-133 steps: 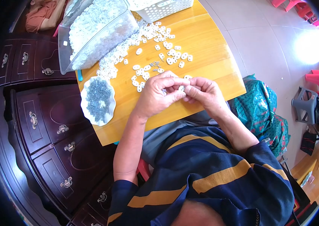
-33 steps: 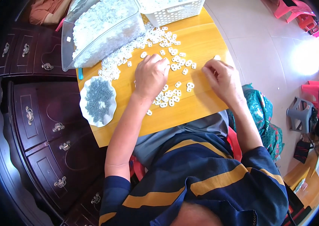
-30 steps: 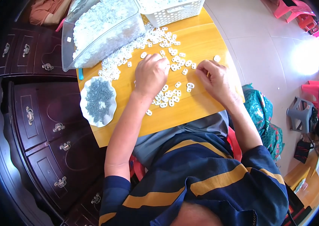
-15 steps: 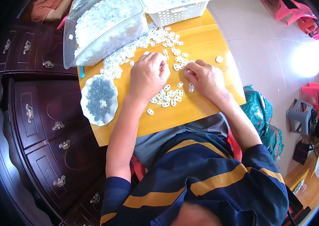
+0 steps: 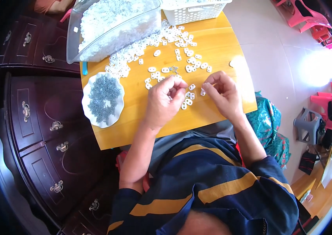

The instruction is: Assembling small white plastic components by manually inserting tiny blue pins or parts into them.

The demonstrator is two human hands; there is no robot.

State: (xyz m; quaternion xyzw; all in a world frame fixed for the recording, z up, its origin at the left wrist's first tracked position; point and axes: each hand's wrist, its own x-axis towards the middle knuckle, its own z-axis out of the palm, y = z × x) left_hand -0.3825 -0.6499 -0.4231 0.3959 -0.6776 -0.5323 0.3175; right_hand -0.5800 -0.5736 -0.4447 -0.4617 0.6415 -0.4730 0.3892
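My left hand (image 5: 165,100) is over the table with thumb and fingers curled together; what they hold is hidden. Just beyond it lie a few thin metal screws (image 5: 175,70) and several small white plastic pieces with two holes (image 5: 153,75). My right hand (image 5: 225,94) hovers across from it, thumb and fingertips pinched, the thing between them too small to name. A white piece (image 5: 202,92) shows right beneath its fingertips; whether they touch cannot be told. Between the hands is a loose group of the same two-holed pieces (image 5: 188,102).
A scalloped white dish (image 5: 85,102) of grey metal screws stands at the table's left. Beyond are a clear bin (image 5: 121,41) heaped with white pieces and a white perforated basket (image 5: 197,15). Scattered pieces (image 5: 124,56) line the bin's front. Dark drawers (image 5: 36,117) flank the left side.
My left hand has come nearer and to the right, uncovering screws and white pieces beyond it. My right hand has shifted slightly right and nearer, fingers still pinched.
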